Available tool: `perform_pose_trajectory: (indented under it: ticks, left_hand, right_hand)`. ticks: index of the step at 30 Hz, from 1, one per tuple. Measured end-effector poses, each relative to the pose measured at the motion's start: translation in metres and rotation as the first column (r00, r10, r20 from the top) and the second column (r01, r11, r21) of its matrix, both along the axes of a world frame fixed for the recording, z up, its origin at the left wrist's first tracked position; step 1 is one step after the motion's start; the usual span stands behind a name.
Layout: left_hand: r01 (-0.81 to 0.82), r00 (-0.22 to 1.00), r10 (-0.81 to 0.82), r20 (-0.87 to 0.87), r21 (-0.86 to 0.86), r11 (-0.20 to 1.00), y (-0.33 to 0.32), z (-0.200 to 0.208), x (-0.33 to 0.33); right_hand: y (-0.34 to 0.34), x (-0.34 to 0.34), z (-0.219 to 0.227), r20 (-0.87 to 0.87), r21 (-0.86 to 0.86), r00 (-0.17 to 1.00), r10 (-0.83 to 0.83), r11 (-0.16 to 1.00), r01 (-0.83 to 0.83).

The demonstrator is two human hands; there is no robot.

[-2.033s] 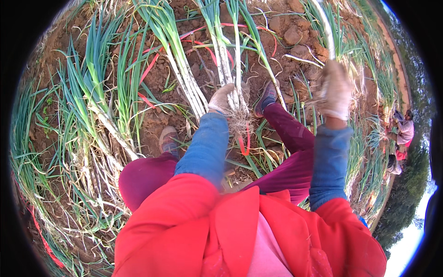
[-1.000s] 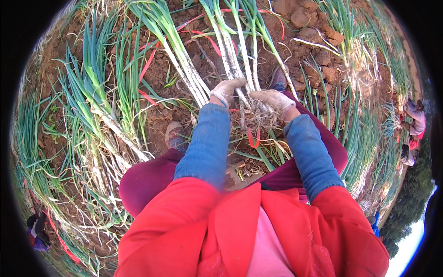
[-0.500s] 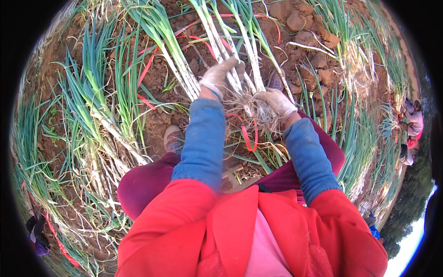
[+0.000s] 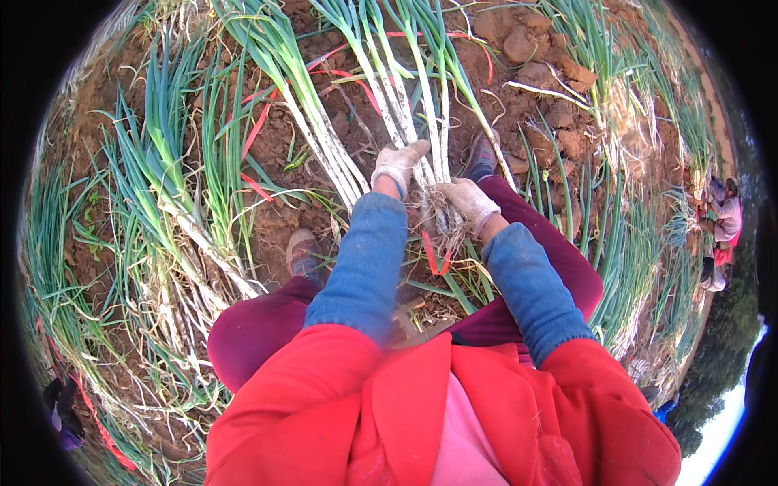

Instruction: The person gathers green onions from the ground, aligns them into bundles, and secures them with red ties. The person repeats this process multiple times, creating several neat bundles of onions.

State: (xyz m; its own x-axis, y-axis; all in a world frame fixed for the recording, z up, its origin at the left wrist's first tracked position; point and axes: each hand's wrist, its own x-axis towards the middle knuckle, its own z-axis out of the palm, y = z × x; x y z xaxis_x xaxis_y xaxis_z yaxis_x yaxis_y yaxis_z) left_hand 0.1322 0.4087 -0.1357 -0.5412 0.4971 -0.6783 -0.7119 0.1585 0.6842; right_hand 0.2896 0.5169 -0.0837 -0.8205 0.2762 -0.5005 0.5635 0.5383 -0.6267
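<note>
Between my knees I hold several green onions (image 4: pixel 428 121), white stalks toward me and green leaves pointing away. My left hand (image 4: pixel 399 164), in a pale soiled glove, is closed around the stalks just above the roots. Lower down, my gloved right hand (image 4: pixel 468 202) grips the root end from the right side. Shaggy roots (image 4: pixel 442 227) hang below and between the hands. Left of my left hand, another group of green onions (image 4: pixel 320 138) lies on the soil, apart from it. The fingertips of both hands are partly hidden by the stalks.
Red ribbon (image 4: pixel 258 134) strips lie across the brown soil (image 4: pixel 279 215), one beneath the roots. A large heap of green onions (image 4: pixel 174 162) spreads at the left, and more onions (image 4: pixel 628 219) line the right. A person (image 4: pixel 724 215) is far off at the right edge.
Both hands have come slightly toward me with the green onions, the right one also a little leftward. The stalks are gathered closer together, and the left hand's grip sits lower.
</note>
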Motion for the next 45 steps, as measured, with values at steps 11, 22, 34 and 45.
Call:
perform_pose_trajectory:
  ticks: [11, 22, 34, 45]
  left_hand:
    - [-0.144, 0.985, 0.121, 0.12, 0.209, 0.967, -0.02, 0.022, -0.033]
    - [0.085, 0.958, -0.141, 0.248, 0.223, 0.971, -0.014, 0.03, -0.004]
    - [-0.136, 0.927, -0.02, 0.374, 0.385, 0.913, -0.013, 0.028, -0.004]
    - [0.154, 0.933, -0.254, 0.255, 0.356, 0.922, -0.014, 0.013, -0.004]
  right_hand:
    - [0.004, -0.016, 0.076, 0.066, -0.575, 0.768, -0.636, 0.605, 0.551]
    - [0.015, -0.01, 0.055, -0.003, 0.094, 0.93, -0.369, 0.925, 0.367]
    - [0.021, -0.012, 0.1, 0.134, -0.483, 0.746, -0.652, 0.614, 0.624]
    - [0.021, -0.002, 0.025, 0.128, -0.459, 0.837, -0.533, 0.716, 0.526]
